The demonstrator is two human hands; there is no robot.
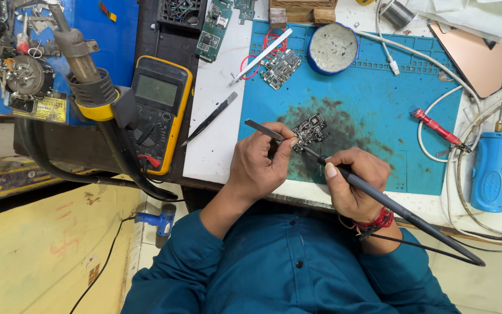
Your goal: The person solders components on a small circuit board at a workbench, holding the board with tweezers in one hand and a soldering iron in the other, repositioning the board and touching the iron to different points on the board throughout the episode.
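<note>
Bench clutter around the fingers on a white tabletop

Out to the left of the fingers lies a yellow-cased multimeter, with black tweezers on the tabletop between it and the blue work mat. Farther left a hot-air nozzle slants in its holder. Beyond the fingers, at the mat's far edge, sit a second small circuit board, a white strip over red wire loops, and a round blue tin. A green circuit board lies past those. Well to the right rest a red-handled screwdriver, a blue handheld tool, white cables and a copper-coloured plate.
</note>
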